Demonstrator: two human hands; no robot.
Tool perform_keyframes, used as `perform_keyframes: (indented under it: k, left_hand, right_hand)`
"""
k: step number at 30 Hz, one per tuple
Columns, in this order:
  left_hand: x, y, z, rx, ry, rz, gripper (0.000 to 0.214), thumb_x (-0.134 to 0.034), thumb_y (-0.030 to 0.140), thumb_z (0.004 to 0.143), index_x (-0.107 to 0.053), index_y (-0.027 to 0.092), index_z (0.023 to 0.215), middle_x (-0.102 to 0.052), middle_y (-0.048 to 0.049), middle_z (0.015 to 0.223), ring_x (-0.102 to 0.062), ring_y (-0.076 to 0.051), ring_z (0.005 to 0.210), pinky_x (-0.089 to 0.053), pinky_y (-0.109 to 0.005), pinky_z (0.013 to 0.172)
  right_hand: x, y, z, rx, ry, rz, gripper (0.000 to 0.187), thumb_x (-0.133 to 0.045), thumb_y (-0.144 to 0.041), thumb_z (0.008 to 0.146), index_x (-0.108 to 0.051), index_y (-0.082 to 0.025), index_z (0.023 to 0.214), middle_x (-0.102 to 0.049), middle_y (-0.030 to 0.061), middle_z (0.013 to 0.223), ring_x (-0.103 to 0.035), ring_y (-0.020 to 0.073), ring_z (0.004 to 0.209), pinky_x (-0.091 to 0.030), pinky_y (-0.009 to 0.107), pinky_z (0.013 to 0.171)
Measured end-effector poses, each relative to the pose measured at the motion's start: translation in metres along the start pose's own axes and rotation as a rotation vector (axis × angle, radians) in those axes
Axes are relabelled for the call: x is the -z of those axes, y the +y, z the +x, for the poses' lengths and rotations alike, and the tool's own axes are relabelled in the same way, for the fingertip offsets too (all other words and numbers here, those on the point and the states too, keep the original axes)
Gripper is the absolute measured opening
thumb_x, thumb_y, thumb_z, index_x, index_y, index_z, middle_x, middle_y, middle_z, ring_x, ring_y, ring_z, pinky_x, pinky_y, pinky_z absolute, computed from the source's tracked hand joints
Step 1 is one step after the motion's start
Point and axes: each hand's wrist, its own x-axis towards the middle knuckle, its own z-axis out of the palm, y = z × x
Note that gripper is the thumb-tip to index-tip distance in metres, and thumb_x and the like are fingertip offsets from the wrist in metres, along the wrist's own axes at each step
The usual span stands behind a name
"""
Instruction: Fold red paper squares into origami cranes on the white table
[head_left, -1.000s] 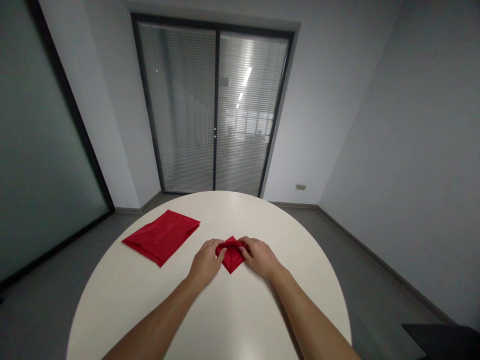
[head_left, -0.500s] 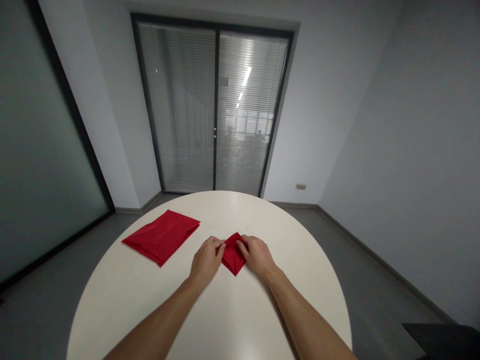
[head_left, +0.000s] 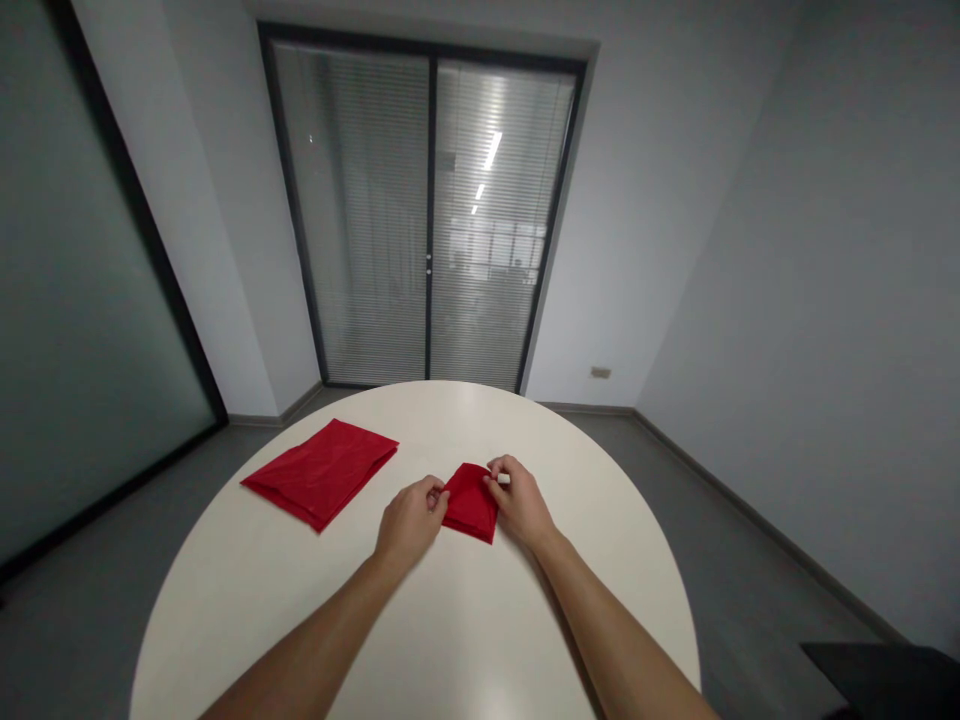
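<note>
A small folded red napkin (head_left: 470,503) is between my two hands, low over or on the white round table (head_left: 420,640); I cannot tell if it touches. My left hand (head_left: 411,520) pinches its left edge between thumb and fingers. On the opposite side, my right hand (head_left: 519,500) grips the right edge, thumb in front and fingers curled behind. The layered lower edge faces me and slants down to the right. A larger folded red napkin (head_left: 321,474) lies flat at the table's left, apart from both hands.
Beyond the table stands a glass door (head_left: 429,220) with blinds. A frosted panel (head_left: 82,300) is on the left and a grey wall (head_left: 840,300) on the right. A dark object (head_left: 885,675) shows at the lower right.
The small napkin has turned from a diamond, corner toward me, to a tilted square with a layered edge toward me. My right fingers have shifted on its edge; the larger napkin stays put.
</note>
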Motion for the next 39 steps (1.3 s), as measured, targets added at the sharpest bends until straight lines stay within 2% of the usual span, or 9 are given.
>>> perform_keyframes:
  k: [3,5,9,12,17,22,29,35,39]
  left_hand:
    - [0.001,-0.002,0.0,0.015,-0.004,-0.004,0.008,-0.06,0.025,0.093,-0.066,0.023,0.089,-0.07,0.0018,0.075,-0.064,-0.015,0.069,-0.037,-0.024,0.061]
    - [0.001,-0.004,0.0,0.001,0.002,0.016,0.007,-0.061,0.026,0.093,-0.064,0.024,0.087,-0.069,0.0021,0.076,-0.064,-0.015,0.07,-0.036,-0.024,0.062]
    - [0.002,-0.006,0.0,-0.029,0.018,0.073,0.005,-0.062,0.023,0.092,-0.061,0.023,0.087,-0.067,0.002,0.079,-0.062,-0.016,0.072,-0.035,-0.024,0.063]
    - [0.002,-0.007,0.001,-0.048,0.021,0.087,0.006,-0.063,0.023,0.092,-0.059,0.023,0.088,-0.067,0.0019,0.081,-0.062,-0.016,0.075,-0.036,-0.024,0.065]
    - [0.0,-0.005,0.002,-0.087,0.023,0.113,0.006,-0.061,0.018,0.091,-0.059,0.023,0.092,-0.068,0.0011,0.088,-0.063,-0.017,0.081,-0.038,-0.025,0.068]
    - [0.001,0.003,0.002,-0.113,0.05,0.224,0.011,-0.057,0.013,0.092,-0.058,0.024,0.091,-0.068,0.0002,0.091,-0.064,-0.018,0.087,-0.038,-0.027,0.068]
    - [0.0,0.008,0.0,-0.109,0.083,0.271,0.008,-0.055,0.016,0.095,-0.054,0.023,0.091,-0.066,0.0,0.092,-0.063,-0.018,0.086,-0.037,-0.028,0.067]
    - [-0.004,0.005,-0.001,-0.037,0.077,0.092,0.006,-0.058,0.022,0.095,-0.053,0.023,0.091,-0.065,0.0021,0.085,-0.061,-0.015,0.073,-0.036,-0.026,0.064]
    - [-0.006,0.002,0.0,-0.02,0.066,-0.003,0.004,-0.058,0.022,0.094,-0.054,0.023,0.094,-0.066,0.0014,0.087,-0.061,-0.015,0.073,-0.037,-0.024,0.062]
  right_hand:
    - [0.001,0.003,-0.001,0.05,-0.054,-0.013,0.015,-0.057,-0.021,0.086,-0.063,-0.022,0.099,-0.067,0.0074,0.112,-0.062,0.022,0.104,-0.05,0.037,0.092]
    - [0.002,0.001,-0.001,0.057,-0.12,-0.038,0.02,-0.057,-0.017,0.084,-0.066,-0.022,0.102,-0.069,0.0066,0.109,-0.063,0.0217,0.102,-0.049,0.037,0.094]
    - [0.005,-0.009,-0.003,0.012,-0.215,-0.08,0.011,-0.058,-0.017,0.085,-0.062,-0.023,0.094,-0.07,0.0017,0.09,-0.063,0.0188,0.081,-0.049,0.032,0.077]
    - [0.005,-0.013,-0.004,-0.016,-0.169,-0.077,0.011,-0.059,-0.02,0.087,-0.056,-0.024,0.097,-0.069,-0.0007,0.085,-0.062,0.0175,0.074,-0.046,0.028,0.068]
    - [0.003,-0.012,-0.004,0.002,-0.215,-0.062,0.036,-0.06,-0.016,0.087,-0.058,-0.026,0.122,-0.074,0.002,0.099,-0.067,0.0187,0.088,-0.049,0.029,0.079]
    - [0.003,-0.016,-0.003,0.048,-0.226,-0.213,0.02,-0.059,-0.014,0.088,-0.071,-0.023,0.101,-0.075,0.0045,0.1,-0.067,0.0203,0.09,-0.048,0.03,0.082]
    - [0.003,-0.02,-0.002,0.047,-0.136,-0.308,0.018,-0.058,-0.011,0.086,-0.069,-0.02,0.098,-0.073,0.0057,0.096,-0.064,0.02,0.086,-0.046,0.03,0.079]
    - [0.003,-0.016,-0.003,-0.007,-0.132,-0.215,0.011,-0.059,-0.016,0.087,-0.064,-0.021,0.095,-0.071,0.0032,0.088,-0.063,0.0195,0.08,-0.046,0.03,0.074]
    - [-0.001,-0.008,-0.002,-0.045,-0.133,-0.016,0.018,-0.059,-0.017,0.085,-0.063,-0.022,0.103,-0.072,0.0042,0.096,-0.066,0.0198,0.087,-0.051,0.032,0.079]
